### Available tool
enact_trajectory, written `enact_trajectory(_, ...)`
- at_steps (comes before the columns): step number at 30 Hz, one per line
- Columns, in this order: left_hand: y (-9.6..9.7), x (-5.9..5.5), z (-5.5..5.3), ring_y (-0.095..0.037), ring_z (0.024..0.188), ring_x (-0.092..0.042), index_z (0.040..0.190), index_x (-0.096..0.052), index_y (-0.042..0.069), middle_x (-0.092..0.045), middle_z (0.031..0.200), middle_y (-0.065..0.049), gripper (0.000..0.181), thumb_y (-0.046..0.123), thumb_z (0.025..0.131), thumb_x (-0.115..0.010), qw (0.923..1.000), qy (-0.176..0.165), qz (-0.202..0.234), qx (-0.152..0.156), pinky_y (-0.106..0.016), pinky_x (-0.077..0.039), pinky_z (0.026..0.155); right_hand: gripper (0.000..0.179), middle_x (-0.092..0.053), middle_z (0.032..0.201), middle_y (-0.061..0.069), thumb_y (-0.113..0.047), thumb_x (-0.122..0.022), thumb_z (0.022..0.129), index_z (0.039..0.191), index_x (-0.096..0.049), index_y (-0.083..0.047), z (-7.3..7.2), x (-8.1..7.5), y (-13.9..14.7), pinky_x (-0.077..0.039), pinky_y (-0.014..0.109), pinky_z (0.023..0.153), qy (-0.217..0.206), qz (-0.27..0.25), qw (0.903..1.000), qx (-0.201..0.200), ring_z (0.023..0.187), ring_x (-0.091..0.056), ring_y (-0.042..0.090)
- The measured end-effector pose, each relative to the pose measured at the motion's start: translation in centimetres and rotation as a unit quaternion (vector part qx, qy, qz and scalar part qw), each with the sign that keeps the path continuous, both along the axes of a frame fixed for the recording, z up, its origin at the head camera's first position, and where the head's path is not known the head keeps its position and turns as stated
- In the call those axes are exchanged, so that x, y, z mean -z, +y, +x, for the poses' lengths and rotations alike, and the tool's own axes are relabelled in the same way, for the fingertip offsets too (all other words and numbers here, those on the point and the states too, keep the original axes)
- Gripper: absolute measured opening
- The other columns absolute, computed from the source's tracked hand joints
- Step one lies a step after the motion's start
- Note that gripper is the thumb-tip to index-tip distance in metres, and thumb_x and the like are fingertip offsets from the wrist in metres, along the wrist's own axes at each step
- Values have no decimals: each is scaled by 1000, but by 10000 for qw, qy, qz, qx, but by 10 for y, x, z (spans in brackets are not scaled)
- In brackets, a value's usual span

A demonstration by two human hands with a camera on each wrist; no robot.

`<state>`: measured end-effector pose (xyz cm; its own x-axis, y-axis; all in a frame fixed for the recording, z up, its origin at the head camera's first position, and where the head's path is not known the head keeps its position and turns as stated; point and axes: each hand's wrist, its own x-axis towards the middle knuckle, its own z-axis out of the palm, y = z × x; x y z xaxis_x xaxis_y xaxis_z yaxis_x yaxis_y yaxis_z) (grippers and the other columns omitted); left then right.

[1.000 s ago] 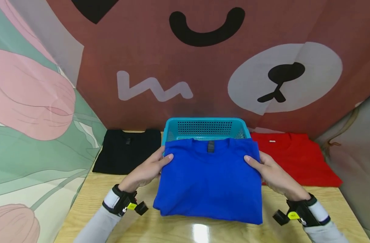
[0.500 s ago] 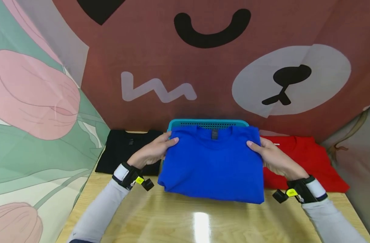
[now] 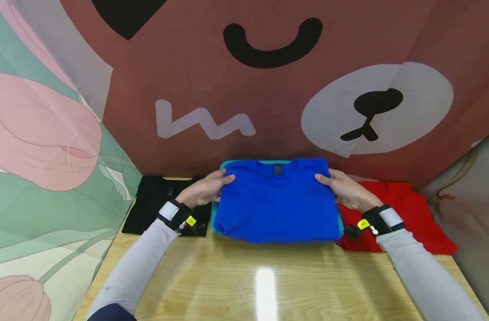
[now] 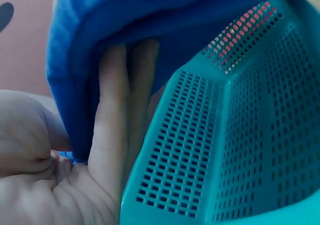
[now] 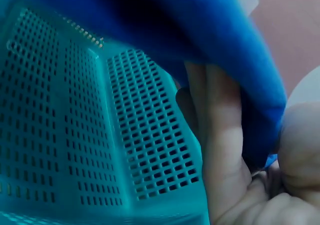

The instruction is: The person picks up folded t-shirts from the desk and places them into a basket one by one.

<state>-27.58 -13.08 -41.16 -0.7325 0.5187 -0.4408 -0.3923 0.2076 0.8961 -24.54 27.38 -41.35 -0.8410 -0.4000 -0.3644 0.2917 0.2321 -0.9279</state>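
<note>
A folded blue T-shirt (image 3: 278,200) hangs over the teal perforated basket (image 3: 215,218) at the table's back centre, covering nearly all of it. My left hand (image 3: 206,189) pinches the shirt's left edge, thumb on top, fingers (image 4: 117,120) underneath. My right hand (image 3: 342,189) pinches the right edge the same way, its fingers (image 5: 215,130) under the cloth. In both wrist views the blue T-shirt (image 4: 150,15) (image 5: 210,30) hovers above the basket's inner wall (image 4: 240,135) (image 5: 75,125).
A folded black shirt (image 3: 152,203) lies left of the basket and a folded red shirt (image 3: 400,214) lies right of it. Printed fabric backdrops close in the back and both sides. The wooden table (image 3: 268,285) stretches toward me.
Both hands have carried the blue shirt away from me, from the table's front area to over the basket, which is now almost wholly covered.
</note>
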Motion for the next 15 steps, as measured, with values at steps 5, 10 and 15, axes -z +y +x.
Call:
enact_trajectory(5, 5, 11, -11, -36, 148, -29, 159, 12, 20, -9, 166, -11, 72, 36, 108, -36, 9988, 59, -454, -200, -63, -39, 108, 69, -30, 158, 21, -38, -42, 106, 159, -6, -12, -17, 7, -5, -52, 61, 93, -30, 235, 9997, 89, 137, -41, 52)
enact_trajectory(10, 11, 18, -18, -39, 151, -20, 158, 13, 17, 0, 167, -11, 74, 39, 107, -36, 9950, 164, -950, -250, -68, -34, 108, 66, -32, 157, 23, -35, -40, 107, 159, -8, -11, -27, 11, -6, -53, 60, 92, -115, 512, 9985, 143, 135, -45, 49)
enact_trajectory(15, 17, 19, -20, -40, 150, -22, 158, 5, 10, -8, 165, -15, 67, 34, 108, -33, 9911, 336, -1284, -145, -67, -36, 107, 64, -29, 157, 26, -32, -38, 108, 159, -6, -10, -33, 14, -8, -51, 62, 95, -66, 899, 9959, 22, 136, -41, 51)
